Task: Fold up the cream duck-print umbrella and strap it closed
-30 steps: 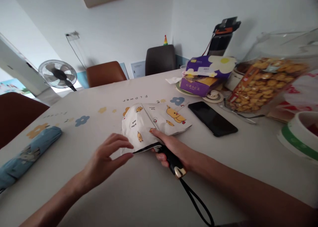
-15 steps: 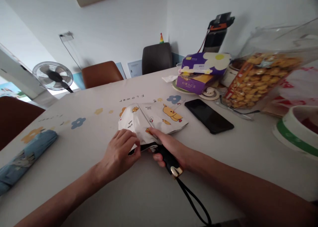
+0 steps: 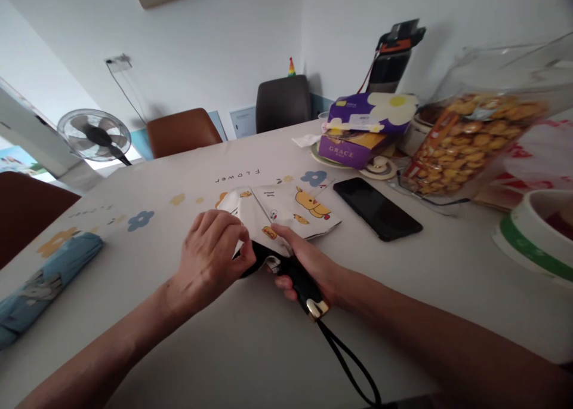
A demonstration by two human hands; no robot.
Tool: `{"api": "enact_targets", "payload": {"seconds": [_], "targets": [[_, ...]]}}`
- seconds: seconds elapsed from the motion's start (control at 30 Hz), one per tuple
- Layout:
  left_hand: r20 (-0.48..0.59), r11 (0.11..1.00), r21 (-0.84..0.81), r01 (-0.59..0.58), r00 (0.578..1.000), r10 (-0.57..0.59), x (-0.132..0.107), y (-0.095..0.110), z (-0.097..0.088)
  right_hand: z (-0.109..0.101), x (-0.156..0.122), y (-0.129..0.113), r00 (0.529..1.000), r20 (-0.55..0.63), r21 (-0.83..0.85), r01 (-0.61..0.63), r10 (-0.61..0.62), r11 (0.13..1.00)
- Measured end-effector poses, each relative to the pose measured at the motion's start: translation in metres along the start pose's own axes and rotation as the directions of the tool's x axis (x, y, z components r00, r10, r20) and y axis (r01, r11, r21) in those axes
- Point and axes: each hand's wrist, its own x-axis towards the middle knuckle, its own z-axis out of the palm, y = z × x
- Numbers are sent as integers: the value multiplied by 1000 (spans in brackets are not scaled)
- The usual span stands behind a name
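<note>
A white folding umbrella [image 3: 286, 209] printed with yellow ducks lies loosely folded on the table, its canopy pointing away from me. My right hand [image 3: 308, 260] wraps round it where the black handle [image 3: 304, 286] meets the fabric, thumb pressed on the canopy. The handle ends in a gold cap with a black wrist strap [image 3: 351, 361] hanging toward me. At the canopy's left edge, my left hand [image 3: 215, 248] pinches the fabric between thumb and forefinger, lifting it so the black underside shows. The exact pinch point is partly hidden by the fingers.
A black phone [image 3: 377, 208] lies right of the umbrella. Behind it are a purple tissue pack [image 3: 342, 149], a clear snack jar [image 3: 474, 140] and a dark bottle [image 3: 389, 65]. A green-banded white bowl [image 3: 528, 248] stands at right, a folded blue umbrella [image 3: 49, 283] at left.
My left hand has moved slightly up and left, pulling the canopy edge with it, so more black underside shows. My right hand keeps its hold in the same place.
</note>
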Motion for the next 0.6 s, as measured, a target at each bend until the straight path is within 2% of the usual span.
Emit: {"api": "enact_targets", "payload": {"seconds": [0.17,0.3,0.43,0.6], "targets": [[55,994,-83,-69,996,74,-8,-1,-7,1,-2,-1,1000,26,25,1,-2,1000],[127,984,-175,38,992,-16,-22,-3,-6,2,-3,0,999,27,17,21,-21,1000],[165,961,-264,81,986,-38,-30,-1,-4,2,-2,2,999,-37,-26,25,-26,999],[242,909,-372,190,965,-103,-36,3,-3,4,-1,4,994,-97,-139,26,-40,990]]}}
